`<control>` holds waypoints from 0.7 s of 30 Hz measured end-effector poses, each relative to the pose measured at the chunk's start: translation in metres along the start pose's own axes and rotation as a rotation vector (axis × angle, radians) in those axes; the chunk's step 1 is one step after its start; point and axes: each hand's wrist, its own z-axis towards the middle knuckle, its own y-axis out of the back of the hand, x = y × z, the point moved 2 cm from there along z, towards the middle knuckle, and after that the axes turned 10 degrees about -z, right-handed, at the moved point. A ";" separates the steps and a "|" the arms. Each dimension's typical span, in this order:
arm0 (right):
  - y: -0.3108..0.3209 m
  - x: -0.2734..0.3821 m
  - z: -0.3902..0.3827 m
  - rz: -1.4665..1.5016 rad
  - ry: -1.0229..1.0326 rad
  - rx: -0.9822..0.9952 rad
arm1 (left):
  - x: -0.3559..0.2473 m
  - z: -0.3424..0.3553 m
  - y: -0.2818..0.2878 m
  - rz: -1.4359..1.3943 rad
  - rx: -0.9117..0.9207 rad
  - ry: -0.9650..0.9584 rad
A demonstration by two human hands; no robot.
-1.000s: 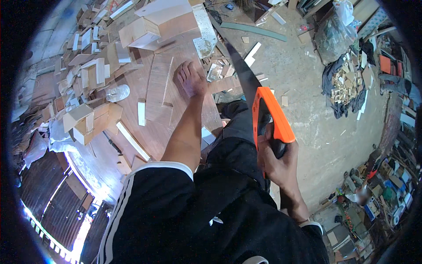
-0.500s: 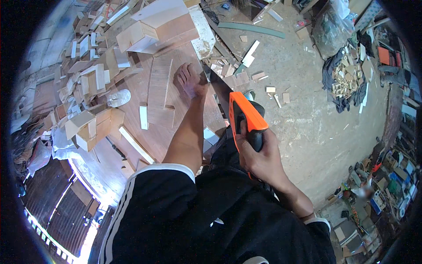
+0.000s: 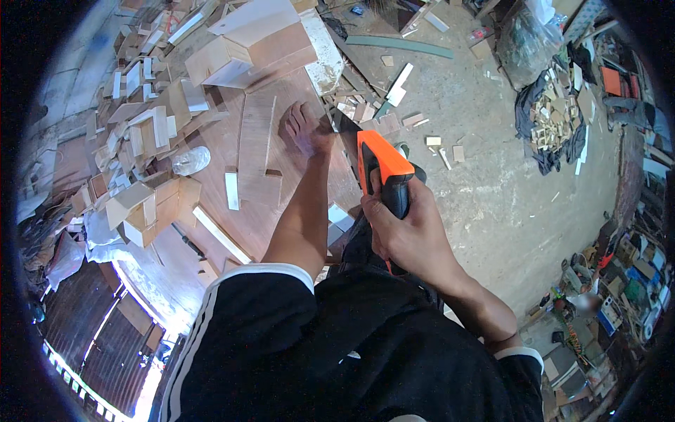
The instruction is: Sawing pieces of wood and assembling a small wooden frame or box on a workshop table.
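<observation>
My right hand is wrapped round the black grip of a handsaw with an orange handle. The dark saw blade points away from me, beside the right edge of the wooden worktop. Flat on the wood lies my left hand, fingers stretched out, close to the blade. Whether a separate piece sits under its palm I cannot make out. Left of that hand is a notched flat board, with a short white-edged strip near its lower end.
Open wooden box pieces stand at the worktop's far end, with another at the left. A clear plastic bottle lies among piled offcuts. On the floor to the right are scattered wood scraps and a dark sack of offcuts.
My right hand and the saw have moved a little forward and to the left, with the handle now closer to the worktop edge. My left hand stays in place.
</observation>
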 end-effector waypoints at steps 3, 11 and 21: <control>-0.006 -0.008 0.013 -0.066 0.015 -0.024 | 0.002 0.001 -0.001 0.002 0.009 -0.013; -0.011 -0.016 0.041 0.082 -0.101 -0.023 | 0.001 -0.001 0.004 0.009 0.007 -0.046; -0.015 -0.048 0.082 0.174 -0.064 -0.048 | 0.003 -0.008 -0.003 0.008 0.026 0.004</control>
